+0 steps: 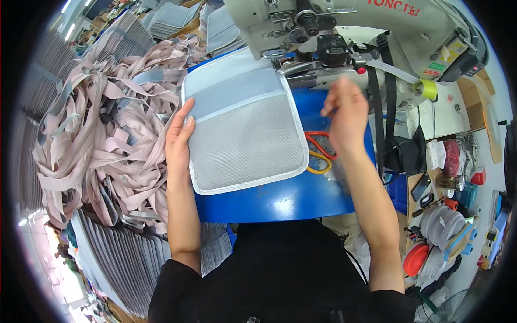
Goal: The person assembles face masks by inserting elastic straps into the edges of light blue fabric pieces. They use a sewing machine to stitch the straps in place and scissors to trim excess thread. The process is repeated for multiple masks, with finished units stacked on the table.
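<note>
A grey fabric panel (245,142) with a mesh pocket and pale bound edges lies tilted over the blue table (253,207). Its far right corner reaches under the head of a sewing machine (307,24). My left hand (179,134) grips the panel's left edge, thumb on top and fingers along the side. Right of the panel, my right hand (344,116) is raised over the table, apart from the fabric. Its fingers look bent but are smeared by motion. Close by it lie scissors with red and yellow handles (320,163), their blades hidden under the panel.
Pale pink straps (118,140) are heaped at the left. Stacked grey panels (121,255) stand below them, with more panels (172,19) at the back. A yellow tape roll (426,90) hangs off the machine at right. Spools (441,223) and a phone (421,186) crowd the right side.
</note>
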Available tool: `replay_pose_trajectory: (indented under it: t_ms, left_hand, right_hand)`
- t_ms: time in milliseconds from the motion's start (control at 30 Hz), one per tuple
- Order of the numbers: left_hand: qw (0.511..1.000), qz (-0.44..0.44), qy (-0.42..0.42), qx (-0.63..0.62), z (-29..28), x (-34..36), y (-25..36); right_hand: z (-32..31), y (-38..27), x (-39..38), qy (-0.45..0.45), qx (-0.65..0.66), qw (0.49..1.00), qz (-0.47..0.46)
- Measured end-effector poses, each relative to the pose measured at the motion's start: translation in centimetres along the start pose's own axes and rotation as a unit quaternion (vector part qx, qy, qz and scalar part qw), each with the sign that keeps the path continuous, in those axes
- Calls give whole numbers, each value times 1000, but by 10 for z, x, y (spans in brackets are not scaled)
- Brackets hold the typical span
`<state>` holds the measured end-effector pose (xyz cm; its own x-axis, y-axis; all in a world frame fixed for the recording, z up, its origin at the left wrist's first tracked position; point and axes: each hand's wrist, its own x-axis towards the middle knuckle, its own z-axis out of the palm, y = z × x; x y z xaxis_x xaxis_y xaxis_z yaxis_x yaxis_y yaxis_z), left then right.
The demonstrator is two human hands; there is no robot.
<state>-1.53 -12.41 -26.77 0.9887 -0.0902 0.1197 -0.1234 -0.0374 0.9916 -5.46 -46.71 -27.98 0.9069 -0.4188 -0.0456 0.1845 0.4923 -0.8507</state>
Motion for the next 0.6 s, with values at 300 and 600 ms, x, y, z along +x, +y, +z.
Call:
replay_pose_trajectory:
  t_ms: [300, 600]
  left_hand:
    - [998, -45, -11, -51, 5, -2, 19]
    - [999, -3, -35, -1, -2, 43, 22]
  right_hand:
    - [15, 29, -63, -170, 0, 982, 80]
    - [23, 40, -45, -154, 75, 980, 105]
